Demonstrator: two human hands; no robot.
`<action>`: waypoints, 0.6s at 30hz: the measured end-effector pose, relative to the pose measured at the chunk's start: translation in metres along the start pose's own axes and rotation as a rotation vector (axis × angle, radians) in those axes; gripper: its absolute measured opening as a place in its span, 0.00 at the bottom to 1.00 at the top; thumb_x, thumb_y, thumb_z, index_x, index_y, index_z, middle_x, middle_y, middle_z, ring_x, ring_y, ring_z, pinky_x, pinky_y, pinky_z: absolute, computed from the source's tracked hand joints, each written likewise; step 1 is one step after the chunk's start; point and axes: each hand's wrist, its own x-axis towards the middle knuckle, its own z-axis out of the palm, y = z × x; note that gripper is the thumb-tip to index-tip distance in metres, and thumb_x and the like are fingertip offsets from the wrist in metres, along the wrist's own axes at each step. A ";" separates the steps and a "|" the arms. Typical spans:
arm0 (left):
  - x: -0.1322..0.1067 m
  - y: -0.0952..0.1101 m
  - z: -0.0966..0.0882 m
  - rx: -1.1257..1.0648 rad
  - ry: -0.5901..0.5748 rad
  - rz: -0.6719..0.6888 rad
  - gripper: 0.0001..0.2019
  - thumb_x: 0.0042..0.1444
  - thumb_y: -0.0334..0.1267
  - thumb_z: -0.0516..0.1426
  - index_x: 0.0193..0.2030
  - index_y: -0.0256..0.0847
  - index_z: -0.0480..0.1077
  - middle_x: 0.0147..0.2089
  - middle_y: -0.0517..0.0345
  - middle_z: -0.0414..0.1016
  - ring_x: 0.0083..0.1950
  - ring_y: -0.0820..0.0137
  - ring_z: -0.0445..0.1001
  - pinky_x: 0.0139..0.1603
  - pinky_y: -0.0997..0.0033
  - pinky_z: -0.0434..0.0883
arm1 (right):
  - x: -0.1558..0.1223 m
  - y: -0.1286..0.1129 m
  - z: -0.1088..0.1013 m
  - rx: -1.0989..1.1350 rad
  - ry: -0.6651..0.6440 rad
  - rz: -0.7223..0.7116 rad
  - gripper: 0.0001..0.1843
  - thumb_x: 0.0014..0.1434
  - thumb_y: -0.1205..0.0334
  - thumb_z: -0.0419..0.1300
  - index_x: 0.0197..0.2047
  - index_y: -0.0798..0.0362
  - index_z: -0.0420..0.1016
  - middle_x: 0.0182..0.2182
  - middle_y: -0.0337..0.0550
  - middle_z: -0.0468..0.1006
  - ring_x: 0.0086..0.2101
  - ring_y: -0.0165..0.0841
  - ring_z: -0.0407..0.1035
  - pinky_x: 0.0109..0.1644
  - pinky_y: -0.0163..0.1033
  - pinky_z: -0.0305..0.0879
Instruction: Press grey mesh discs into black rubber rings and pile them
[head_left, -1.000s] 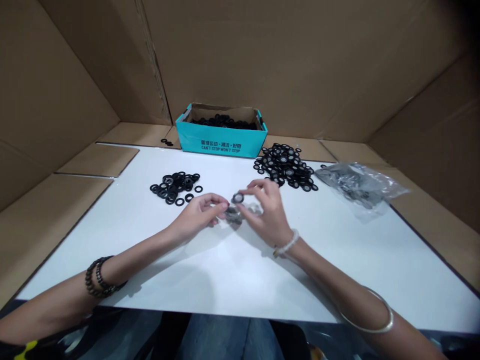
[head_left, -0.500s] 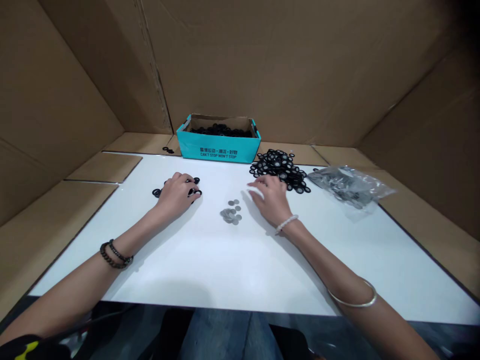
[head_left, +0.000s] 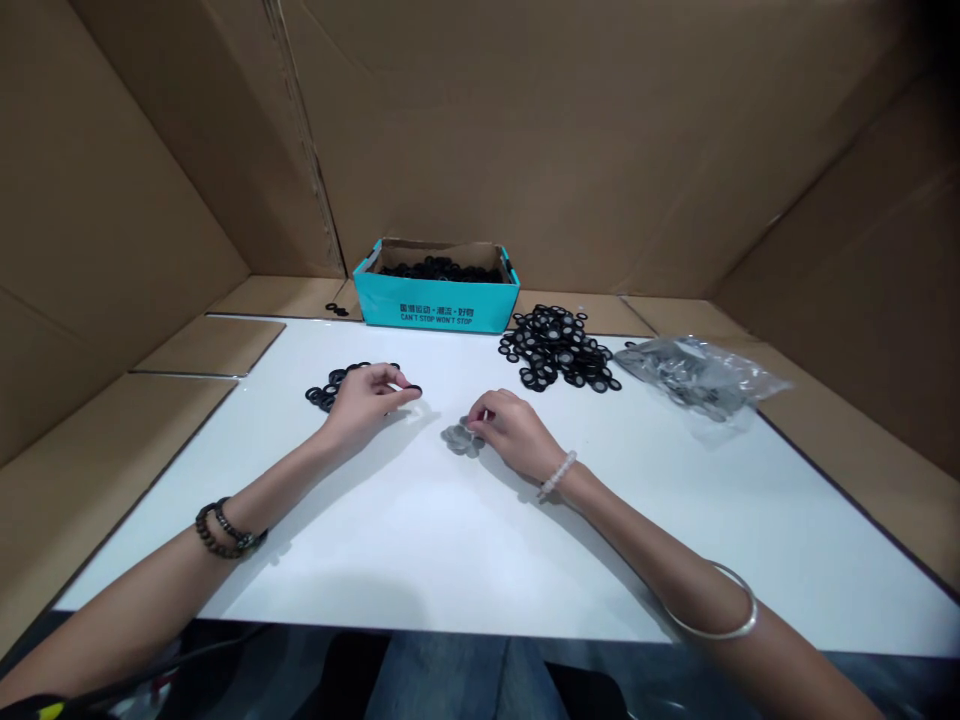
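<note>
My left hand (head_left: 369,397) pinches a black rubber ring (head_left: 412,390) just right of the small heap of plain black rings (head_left: 328,387). My right hand (head_left: 510,430) rests on the white table (head_left: 420,520), its fingertips pinched on a grey mesh disc at the edge of a little cluster of grey mesh discs (head_left: 457,438). Behind the right hand lies a larger heap of black rings with mesh fitted in them (head_left: 559,347).
A teal cardboard box (head_left: 437,297) holding black rings stands at the back. A clear plastic bag of grey parts (head_left: 694,372) lies at the right. Two stray rings (head_left: 335,308) lie left of the box. Brown cardboard walls enclose the table.
The left hand lifted off the ring heap with one ring and moved right. The right hand came back from the fitted heap to the mesh discs and closed on one.
</note>
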 end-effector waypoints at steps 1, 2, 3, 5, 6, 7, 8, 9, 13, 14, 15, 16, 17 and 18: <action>-0.004 0.002 0.005 -0.096 -0.033 -0.058 0.13 0.41 0.42 0.65 0.27 0.37 0.68 0.24 0.61 0.70 0.23 0.75 0.66 0.26 0.75 0.61 | -0.001 -0.003 0.000 0.115 0.033 0.049 0.04 0.55 0.69 0.59 0.29 0.55 0.72 0.27 0.42 0.74 0.32 0.33 0.66 0.37 0.40 0.62; -0.007 0.004 0.010 -0.179 -0.068 -0.114 0.14 0.40 0.42 0.66 0.26 0.37 0.67 0.22 0.62 0.68 0.22 0.76 0.65 0.26 0.76 0.62 | -0.002 -0.007 0.002 0.237 0.063 0.096 0.04 0.55 0.66 0.60 0.29 0.55 0.72 0.26 0.41 0.74 0.30 0.31 0.66 0.35 0.39 0.62; -0.012 0.005 0.015 -0.255 -0.109 -0.167 0.14 0.40 0.41 0.67 0.26 0.37 0.67 0.21 0.63 0.68 0.22 0.76 0.66 0.27 0.75 0.64 | -0.003 -0.011 0.003 0.358 0.084 0.135 0.05 0.54 0.62 0.61 0.29 0.54 0.72 0.26 0.41 0.75 0.29 0.31 0.67 0.33 0.38 0.63; -0.020 0.007 0.023 -0.363 -0.181 -0.264 0.15 0.39 0.41 0.67 0.26 0.37 0.68 0.22 0.62 0.70 0.24 0.75 0.70 0.29 0.75 0.67 | -0.005 -0.019 0.008 0.554 0.102 0.185 0.09 0.52 0.57 0.63 0.29 0.55 0.72 0.26 0.41 0.75 0.27 0.30 0.68 0.31 0.37 0.64; -0.023 0.008 0.026 -0.396 -0.201 -0.298 0.15 0.38 0.41 0.68 0.27 0.36 0.68 0.23 0.61 0.72 0.25 0.75 0.71 0.30 0.75 0.68 | -0.006 -0.021 0.010 0.615 0.099 0.200 0.12 0.50 0.55 0.64 0.29 0.55 0.72 0.25 0.41 0.75 0.26 0.29 0.68 0.30 0.36 0.64; -0.026 0.009 0.028 -0.417 -0.207 -0.326 0.15 0.38 0.40 0.68 0.27 0.36 0.68 0.24 0.60 0.73 0.26 0.74 0.72 0.30 0.75 0.69 | -0.007 -0.023 0.012 0.653 0.098 0.213 0.13 0.49 0.53 0.65 0.29 0.55 0.72 0.25 0.41 0.75 0.26 0.29 0.68 0.30 0.36 0.65; -0.028 0.011 0.029 -0.430 -0.203 -0.348 0.15 0.37 0.40 0.68 0.27 0.36 0.69 0.25 0.59 0.75 0.26 0.74 0.73 0.30 0.76 0.69 | -0.007 -0.025 0.013 0.671 0.100 0.221 0.14 0.48 0.52 0.66 0.29 0.55 0.72 0.24 0.41 0.75 0.26 0.29 0.69 0.30 0.36 0.65; -0.029 0.012 0.029 -0.442 -0.192 -0.366 0.15 0.37 0.40 0.69 0.28 0.35 0.70 0.26 0.58 0.76 0.27 0.74 0.74 0.29 0.76 0.69 | -0.007 -0.025 0.014 0.677 0.108 0.224 0.15 0.48 0.52 0.66 0.28 0.55 0.72 0.24 0.41 0.75 0.26 0.29 0.69 0.30 0.36 0.65; -0.031 0.015 0.028 -0.495 -0.180 -0.384 0.14 0.37 0.38 0.69 0.30 0.35 0.73 0.28 0.57 0.78 0.29 0.72 0.76 0.31 0.76 0.70 | -0.009 -0.024 0.014 0.699 0.152 0.241 0.15 0.47 0.52 0.66 0.31 0.55 0.71 0.25 0.40 0.74 0.26 0.29 0.68 0.30 0.36 0.65; -0.032 0.015 0.028 -0.502 -0.186 -0.372 0.14 0.37 0.37 0.69 0.30 0.36 0.73 0.28 0.57 0.78 0.29 0.72 0.76 0.31 0.76 0.70 | -0.009 -0.023 0.014 0.712 0.141 0.249 0.16 0.47 0.52 0.66 0.33 0.55 0.71 0.25 0.40 0.74 0.26 0.28 0.68 0.29 0.35 0.65; -0.032 0.014 0.028 -0.503 -0.194 -0.359 0.14 0.37 0.37 0.69 0.31 0.36 0.73 0.28 0.57 0.78 0.29 0.72 0.76 0.30 0.75 0.70 | -0.009 -0.023 0.014 0.718 0.122 0.256 0.16 0.47 0.53 0.66 0.34 0.55 0.72 0.25 0.39 0.74 0.25 0.28 0.68 0.29 0.35 0.65; -0.032 0.014 0.028 -0.500 -0.201 -0.344 0.14 0.38 0.36 0.69 0.31 0.36 0.73 0.28 0.57 0.78 0.29 0.72 0.76 0.30 0.75 0.70 | -0.009 -0.023 0.013 0.712 0.101 0.259 0.16 0.48 0.53 0.65 0.35 0.55 0.72 0.25 0.40 0.74 0.25 0.28 0.67 0.29 0.35 0.64; -0.032 0.014 0.028 -0.495 -0.206 -0.323 0.13 0.38 0.36 0.68 0.31 0.36 0.73 0.29 0.57 0.78 0.29 0.72 0.76 0.31 0.75 0.70 | -0.009 -0.023 0.013 0.693 0.086 0.256 0.15 0.49 0.53 0.64 0.34 0.56 0.72 0.25 0.40 0.74 0.25 0.28 0.67 0.29 0.35 0.64; -0.033 0.014 0.029 -0.488 -0.208 -0.294 0.13 0.39 0.36 0.68 0.32 0.36 0.73 0.29 0.58 0.78 0.30 0.72 0.76 0.32 0.75 0.70 | -0.009 -0.024 0.013 0.665 0.078 0.249 0.14 0.51 0.53 0.63 0.33 0.56 0.72 0.25 0.40 0.74 0.25 0.27 0.66 0.29 0.35 0.63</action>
